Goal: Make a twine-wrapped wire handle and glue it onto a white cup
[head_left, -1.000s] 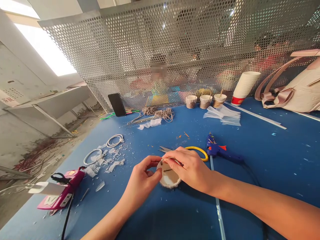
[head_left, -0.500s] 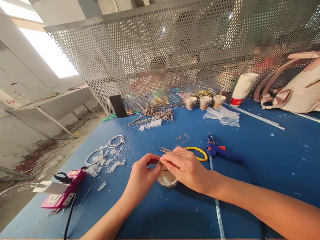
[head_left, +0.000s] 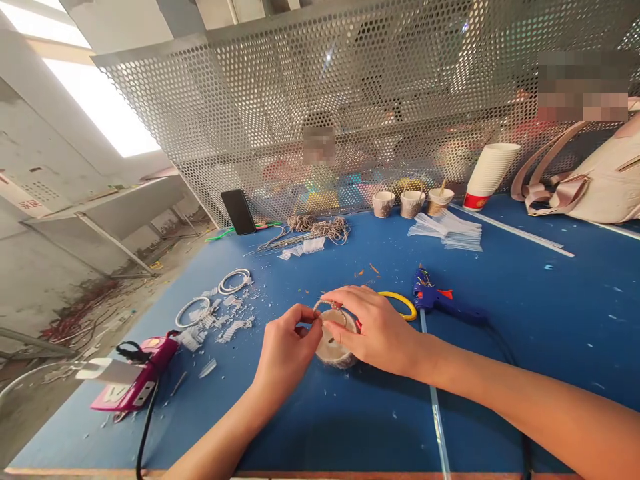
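Observation:
Between my hands a small cord-wrapped cup (head_left: 334,357) stands on the blue table, its pale inside facing me. A thin twisted cord (head_left: 344,314) curves in a loop above its rim. My left hand (head_left: 290,343), at the cup's left, pinches the cord between thumb and fingertips. My right hand (head_left: 383,330) arches over the cup from the right, with thumb and fingers closed around the loop. Just behind the right hand shows the yellow handle of the scissors (head_left: 409,307); their blades are mostly hidden. A blue glue gun (head_left: 445,303) with a clear glue stick lies farther right.
At left are a pink power strip (head_left: 133,377), white rings (head_left: 193,312) and plastic scraps. Behind lie a phone (head_left: 239,212), cord bundles (head_left: 330,230), several small cups (head_left: 413,205), clear strips (head_left: 450,232), stacked paper cups (head_left: 493,177) and a bag (head_left: 605,173). A perforated metal screen (head_left: 260,113) stands behind.
My right hand has opened wider and lifted its fingers over the cup, so the cord loop now shows. My left hand stays pinched near the rim. The view has shifted slightly.

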### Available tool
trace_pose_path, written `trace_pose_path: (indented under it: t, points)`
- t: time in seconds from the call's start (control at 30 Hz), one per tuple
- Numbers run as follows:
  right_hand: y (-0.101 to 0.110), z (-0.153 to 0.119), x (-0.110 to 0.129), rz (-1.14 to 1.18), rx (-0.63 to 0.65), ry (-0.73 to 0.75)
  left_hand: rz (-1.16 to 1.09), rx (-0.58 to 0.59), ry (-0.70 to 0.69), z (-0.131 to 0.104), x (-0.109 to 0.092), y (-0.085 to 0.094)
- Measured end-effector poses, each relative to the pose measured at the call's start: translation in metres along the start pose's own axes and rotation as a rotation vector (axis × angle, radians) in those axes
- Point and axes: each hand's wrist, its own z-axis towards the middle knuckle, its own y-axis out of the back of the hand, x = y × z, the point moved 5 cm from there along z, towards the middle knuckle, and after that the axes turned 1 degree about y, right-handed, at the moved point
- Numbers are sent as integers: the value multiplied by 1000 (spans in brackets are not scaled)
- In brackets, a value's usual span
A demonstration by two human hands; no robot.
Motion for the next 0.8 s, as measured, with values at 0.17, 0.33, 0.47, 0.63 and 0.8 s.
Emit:
trace_pose_path:
  t: [0.17, 0.33, 0.47, 0.63, 0.8]
  points:
    - [-8, 0, -7, -23, 51, -43, -27, -36, -63, -1, -3, 0]
    - [-11, 0, -15, 38, 128, -164, -29, 5, -90, 0, -7, 0]
    - [-11, 0, -19, 103, 140, -248, -56, 38, -66, 1, -5, 0]
    - [-1, 6, -18, 175, 172, -306, -80, 76, -57, 2, -4, -3]
    - [11, 11, -15, 168, 209, -304, -42, 89, -67, 1, -10, -3]
